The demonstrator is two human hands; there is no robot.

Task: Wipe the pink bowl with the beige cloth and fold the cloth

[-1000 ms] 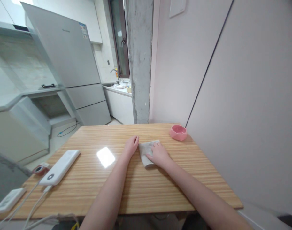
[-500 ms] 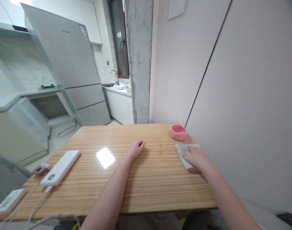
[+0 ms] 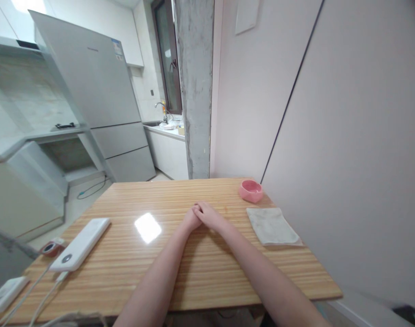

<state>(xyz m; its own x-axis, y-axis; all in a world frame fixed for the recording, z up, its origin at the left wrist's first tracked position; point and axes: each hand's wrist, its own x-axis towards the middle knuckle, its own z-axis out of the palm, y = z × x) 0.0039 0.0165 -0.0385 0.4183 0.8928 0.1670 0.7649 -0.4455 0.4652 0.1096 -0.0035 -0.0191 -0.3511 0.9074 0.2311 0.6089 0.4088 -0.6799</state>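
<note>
White block [image 3: 7, 295], cut off by the view's edge, lies at the near left of the wood-grain counter [image 3: 122, 268]. Next comes a small reddish round object [image 3: 51, 248], just beside a long white device [image 3: 81, 244] with a round dark spot and a cable [image 3: 46, 295] at its near end. Beyond the counter stands a silver-grey refrigerator [image 3: 86, 81]. A bright square reflection [image 3: 148, 228] shines on the wood. Near the middle the two hands meet, the left hand [image 3: 191, 221] partly covered by the right hand [image 3: 209, 216], whose fingers lie over it; I cannot tell how far either is closed. Behind them rises a bare concrete pillar [image 3: 196, 100]. Farther right, near the counter's far right corner, sits a pink faceted bowl [image 3: 251, 191]. Just nearer, well apart from the hands, a grey cloth [image 3: 272, 226] lies flat, reaching the right edge beside the pale wall [image 3: 350, 145].
</note>
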